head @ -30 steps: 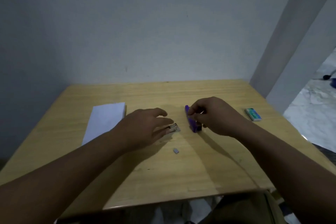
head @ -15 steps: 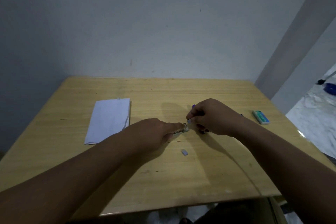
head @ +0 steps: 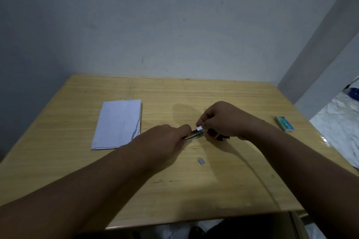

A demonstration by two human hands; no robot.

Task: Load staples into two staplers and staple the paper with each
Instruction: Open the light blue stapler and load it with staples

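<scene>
One stapler (head: 195, 134) visible, two staple strips (head: 199, 128), one folded paper (head: 118, 124).

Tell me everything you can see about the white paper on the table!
The paper is a white, slightly bluish sheet, apparently folded, since layered edges show along its right and near sides. It lies flat on the wooden table, left of both hands, long side running away from the person. Its lower right edge looks a bit wrinkled. A tiny metallic speck, possibly a staple, sits at its far edge. Neither hand touches it.
</scene>
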